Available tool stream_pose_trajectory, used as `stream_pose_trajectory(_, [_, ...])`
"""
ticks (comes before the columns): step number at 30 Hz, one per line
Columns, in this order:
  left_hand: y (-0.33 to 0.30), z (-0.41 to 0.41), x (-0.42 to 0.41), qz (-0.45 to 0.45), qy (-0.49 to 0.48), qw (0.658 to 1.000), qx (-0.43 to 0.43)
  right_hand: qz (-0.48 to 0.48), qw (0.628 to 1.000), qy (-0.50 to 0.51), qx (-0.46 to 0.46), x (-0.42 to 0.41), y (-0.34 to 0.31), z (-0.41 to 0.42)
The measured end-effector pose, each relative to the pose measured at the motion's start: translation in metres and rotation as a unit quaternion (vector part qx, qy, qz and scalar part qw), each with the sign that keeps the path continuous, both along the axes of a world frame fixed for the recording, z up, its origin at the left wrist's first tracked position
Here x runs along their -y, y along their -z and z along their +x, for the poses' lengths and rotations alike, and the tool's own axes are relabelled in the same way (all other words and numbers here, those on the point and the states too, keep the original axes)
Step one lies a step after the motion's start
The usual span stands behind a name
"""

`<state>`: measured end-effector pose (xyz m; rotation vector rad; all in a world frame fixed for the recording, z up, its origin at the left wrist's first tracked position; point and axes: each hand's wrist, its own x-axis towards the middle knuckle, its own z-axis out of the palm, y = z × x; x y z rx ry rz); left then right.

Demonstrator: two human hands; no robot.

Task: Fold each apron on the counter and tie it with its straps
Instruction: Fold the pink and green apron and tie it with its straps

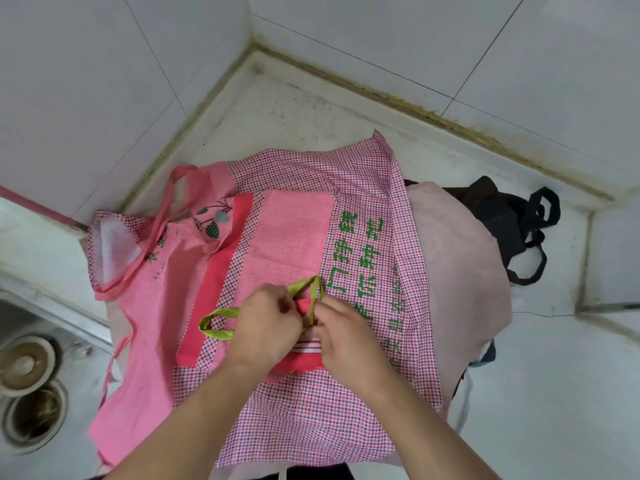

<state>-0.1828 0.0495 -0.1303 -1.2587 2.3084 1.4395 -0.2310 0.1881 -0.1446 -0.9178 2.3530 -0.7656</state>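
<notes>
Green straps [313, 289] are mid-tie around a small folded red apron bundle [304, 355], which sits low-centre on the pile, partly hidden under both hands. One strap loop sticks out at 9 o'clock from the hands, another loop rises at 12 o'clock. Left hand [265, 323] has its fingers curled, pinching strap at the knot; right hand [349, 336] also has curled fingers nipping the strap just beside the left fingertips. The knot itself is hidden between the fingers, so I can't tell if it's snug.

Progress, judged: this bundle is folded and its tie is nearly done but not finished. Everything else looks untouched. Right under the bundle a pink checked apron [346, 237] with green lettering lies spread flat, unfolded. At 9 o'clock from it a pink apron with strawberry print [152, 306] is spread too, its neck loop loose at 10–11 o'clock. At 3 o'clock a pale pink apron [460, 271] sticks out from beneath, and past it at 2 o'clock a dark apron [502, 216] lies bunched with black straps loose. So at least four are left to fold and tie.

All of it lies on the white counter [277, 109] in a tiled corner. Sink drain [24, 365] is at the far 8–9 o'clock edge.
</notes>
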Motion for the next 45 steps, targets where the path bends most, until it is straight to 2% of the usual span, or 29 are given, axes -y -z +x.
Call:
stream_pose_trajectory(1, [0.001, 0.0, 0.001, 0.028, -0.042, 0.999, -0.003, 0.001, 1.0, 0.0, 0.005, 0.0, -0.002, -0.001])
stream_pose_trajectory(2, [0.003, -0.001, 0.004, 0.088, -0.128, 0.988, -0.007, -0.001, 1.0, 0.001, 0.018, -0.001, -0.004, -0.003])
stream_pose_trajectory(4, [-0.001, 0.0, 0.011, 0.229, -0.298, 0.927, -0.016, -0.014, 0.998, 0.016, 0.059, -0.006, -0.006, -0.006])
stream_pose_trajectory(5, [-0.002, 0.001, 0.016, 0.262, -0.325, 0.908, -0.029, -0.017, 0.996, 0.031, 0.083, -0.008, -0.005, -0.007])
stream_pose_trajectory(7, [-0.007, 0.003, 0.018, 0.232, -0.245, 0.941, -0.033, -0.019, 0.992, 0.057, 0.107, -0.011, -0.004, -0.007])
stream_pose_trajectory(9, [-0.015, 0.007, 0.017, 0.145, -0.085, 0.985, -0.04, -0.021, 0.993, 0.063, 0.096, -0.008, -0.003, -0.007])
stream_pose_trajectory(10, [-0.017, 0.008, 0.016, 0.108, 0.001, 0.993, -0.044, -0.019, 0.994, 0.058, 0.087, -0.007, -0.004, -0.007])
stream_pose_trajectory(13, [-0.017, 0.008, 0.014, 0.005, 0.209, 0.978, -0.008, -0.009, 0.995, 0.058, 0.081, -0.004, -0.008, -0.008])
stream_pose_trajectory(16, [-0.013, 0.009, 0.012, -0.123, 0.295, 0.947, -0.016, 0.009, 0.993, 0.076, 0.092, -0.003, -0.007, -0.007])
stream_pose_trajectory(19, [-0.013, 0.011, 0.011, -0.134, 0.287, 0.948, -0.03, 0.003, 0.99, 0.094, 0.104, 0.0, -0.009, -0.007])
stream_pose_trajectory(23, [-0.011, 0.016, 0.013, -0.101, 0.252, 0.961, -0.048, -0.054, 0.972, 0.171, 0.153, 0.001, -0.013, -0.005])
stream_pose_trajectory(29, [-0.006, 0.019, 0.012, -0.049, 0.223, 0.973, -0.042, -0.073, 0.947, 0.253, 0.182, 0.001, -0.011, 0.001])
stream_pose_trajectory(38, [-0.003, 0.021, 0.015, -0.022, 0.226, 0.972, -0.06, -0.087, 0.965, 0.219, 0.11, -0.002, -0.008, 0.006])
stream_pose_trajectory(41, [-0.002, 0.022, 0.016, -0.023, 0.228, 0.971, -0.062, -0.089, 0.959, 0.24, 0.124, -0.002, -0.009, 0.007])
stream_pose_trajectory(45, [-0.001, 0.024, 0.017, -0.034, 0.233, 0.97, -0.067, -0.089, 0.965, 0.228, 0.097, -0.002, -0.008, 0.009])
